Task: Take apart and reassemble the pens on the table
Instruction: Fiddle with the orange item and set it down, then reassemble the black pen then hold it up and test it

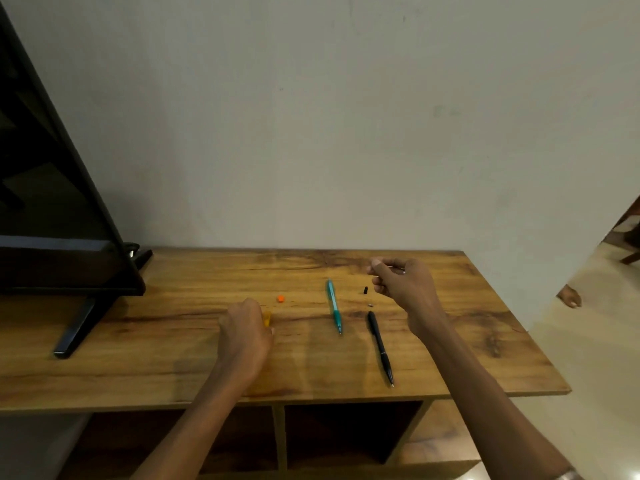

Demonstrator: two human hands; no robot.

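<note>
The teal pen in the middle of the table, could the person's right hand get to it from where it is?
Probably yes. The teal pen lies alone on the table, with bare wood between it and the right hand. But that hand's fingers seem pinched on something thin, so it may need to set that down first.

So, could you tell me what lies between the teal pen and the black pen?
Bare wood of the table lies between the teal pen and black pen, seen in the head view.
</note>
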